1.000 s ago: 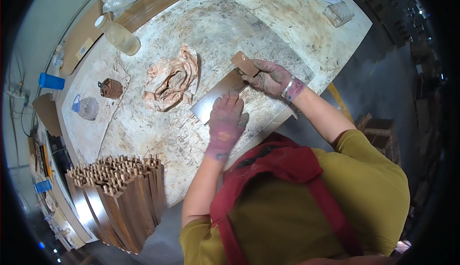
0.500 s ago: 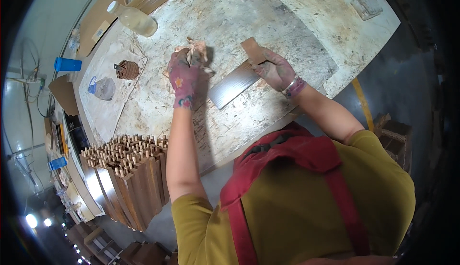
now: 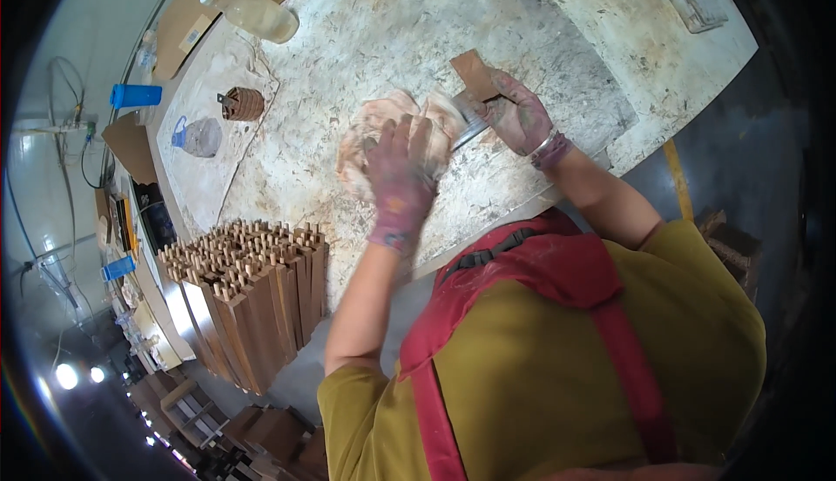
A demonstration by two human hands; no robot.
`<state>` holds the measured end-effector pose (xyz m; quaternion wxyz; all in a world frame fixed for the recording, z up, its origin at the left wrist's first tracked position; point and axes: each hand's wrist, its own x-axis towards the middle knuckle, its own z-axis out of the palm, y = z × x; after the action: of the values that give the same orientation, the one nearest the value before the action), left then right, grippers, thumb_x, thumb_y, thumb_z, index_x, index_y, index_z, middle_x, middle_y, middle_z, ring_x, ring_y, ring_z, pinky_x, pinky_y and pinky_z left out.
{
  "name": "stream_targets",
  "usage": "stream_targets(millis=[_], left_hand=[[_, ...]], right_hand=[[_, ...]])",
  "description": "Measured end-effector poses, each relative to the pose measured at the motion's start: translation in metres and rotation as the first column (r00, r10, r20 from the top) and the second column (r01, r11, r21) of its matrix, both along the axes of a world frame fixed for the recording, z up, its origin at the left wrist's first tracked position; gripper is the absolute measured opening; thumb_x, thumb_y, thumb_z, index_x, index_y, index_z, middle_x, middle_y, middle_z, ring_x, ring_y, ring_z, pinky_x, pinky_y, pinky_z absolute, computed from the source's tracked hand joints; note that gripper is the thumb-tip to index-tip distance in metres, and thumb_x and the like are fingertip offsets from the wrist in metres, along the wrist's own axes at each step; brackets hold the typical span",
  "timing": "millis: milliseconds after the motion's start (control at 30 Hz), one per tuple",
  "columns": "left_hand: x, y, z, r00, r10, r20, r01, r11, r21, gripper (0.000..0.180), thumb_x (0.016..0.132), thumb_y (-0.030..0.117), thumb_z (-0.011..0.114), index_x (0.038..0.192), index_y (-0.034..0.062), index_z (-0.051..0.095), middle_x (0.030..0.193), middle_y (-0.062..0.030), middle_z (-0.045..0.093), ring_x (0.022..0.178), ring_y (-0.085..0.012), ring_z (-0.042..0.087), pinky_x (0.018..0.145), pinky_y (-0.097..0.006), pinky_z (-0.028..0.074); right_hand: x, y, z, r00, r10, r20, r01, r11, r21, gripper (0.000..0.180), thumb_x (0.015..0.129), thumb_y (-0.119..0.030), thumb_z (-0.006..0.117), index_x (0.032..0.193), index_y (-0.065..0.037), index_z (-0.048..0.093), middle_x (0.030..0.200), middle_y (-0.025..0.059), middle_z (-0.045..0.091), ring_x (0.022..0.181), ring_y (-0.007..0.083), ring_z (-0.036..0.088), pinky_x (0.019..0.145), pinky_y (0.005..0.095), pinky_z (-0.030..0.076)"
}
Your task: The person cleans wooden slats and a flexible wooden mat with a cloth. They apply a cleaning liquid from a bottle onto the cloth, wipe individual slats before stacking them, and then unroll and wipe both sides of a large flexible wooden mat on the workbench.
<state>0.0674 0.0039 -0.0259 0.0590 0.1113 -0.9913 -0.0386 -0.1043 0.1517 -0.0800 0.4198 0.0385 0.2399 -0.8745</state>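
Note:
My left hand [image 3: 402, 163], in a stained purple glove, lies with its fingers spread on a crumpled pale pinkish rag [image 3: 361, 137]. The rag covers much of a narrow dark wooden board [image 3: 471, 126], leaving part of its shiny surface in sight. My right hand [image 3: 522, 115], also gloved, is closed at the board's right end. A flat brown rectangular piece [image 3: 475, 74] sticks out by its fingertips, pointing away from me. How the fingers grip the board and this piece is partly hidden.
A stack of brown boards with pale dowels [image 3: 248, 285] stands at the left of the worktable [image 3: 383, 28]. Farther left are a ribbed brown object [image 3: 242, 104] and a clear handled jug [image 3: 200, 137]. A large bottle [image 3: 252, 13] sits at the back; a clear container [image 3: 697, 8] is far right.
My left hand has moved right with the rag, now spread out over the board. Its fingers have stretched from a bunched grip. My right hand has shifted slightly right.

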Motion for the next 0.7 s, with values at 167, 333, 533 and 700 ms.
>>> stream_targets(millis=[167, 333, 533, 700], left_hand=[[0.057, -0.016, -0.030, 0.978, 0.145, -0.149, -0.145, 0.989, 0.012, 0.049, 0.098, 0.035, 0.046, 0.141, 0.0102, 0.047, 0.144, -0.0169, 0.044, 0.133, -0.0323, 0.041, 0.109, -0.048, 0.032], [0.026, -0.023, 0.019, 0.764, 0.634, -0.121, -0.328, 0.543, 0.773, 0.056, 0.097, 0.035, 0.053, 0.136, -0.0039, 0.046, 0.126, -0.0142, 0.057, 0.111, -0.0261, 0.056, 0.093, -0.035, 0.048], [0.050, 0.005, -0.014, 0.972, 0.219, -0.085, -0.212, 0.973, 0.089, 0.049, 0.090, 0.027, 0.060, 0.135, 0.0104, 0.054, 0.136, -0.0194, 0.050, 0.131, -0.0326, 0.041, 0.109, -0.047, 0.032], [0.005, -0.042, 0.029, 0.943, 0.151, -0.295, -0.071, 0.961, 0.266, 0.038, 0.091, 0.023, 0.057, 0.120, 0.0005, 0.063, 0.113, -0.0187, 0.065, 0.100, -0.0336, 0.063, 0.091, -0.044, 0.049]], right_hand=[[0.001, 0.004, 0.006, 0.998, -0.037, -0.057, 0.042, 0.996, 0.084, 0.036, 0.098, -0.026, 0.052, 0.125, -0.002, 0.053, 0.116, 0.0081, 0.060, 0.104, 0.0186, 0.057, 0.090, 0.0339, 0.046], [0.001, 0.003, 0.010, 0.997, 0.013, -0.075, -0.008, 0.998, 0.059, 0.036, 0.098, -0.028, 0.053, 0.122, -0.001, 0.054, 0.113, 0.0080, 0.062, 0.100, 0.0188, 0.058, 0.087, 0.0331, 0.046], [-0.004, 0.005, -0.004, 0.999, 0.033, -0.043, -0.036, 0.996, -0.083, 0.031, 0.099, -0.024, 0.052, 0.120, -0.002, 0.056, 0.110, 0.0082, 0.063, 0.096, 0.0191, 0.059, 0.082, 0.0337, 0.047], [-0.005, 0.009, -0.005, 0.999, 0.015, -0.034, -0.016, 0.998, -0.055, 0.031, 0.099, -0.022, 0.051, 0.122, -0.002, 0.055, 0.113, 0.0089, 0.062, 0.098, 0.0194, 0.059, 0.084, 0.0341, 0.049]])
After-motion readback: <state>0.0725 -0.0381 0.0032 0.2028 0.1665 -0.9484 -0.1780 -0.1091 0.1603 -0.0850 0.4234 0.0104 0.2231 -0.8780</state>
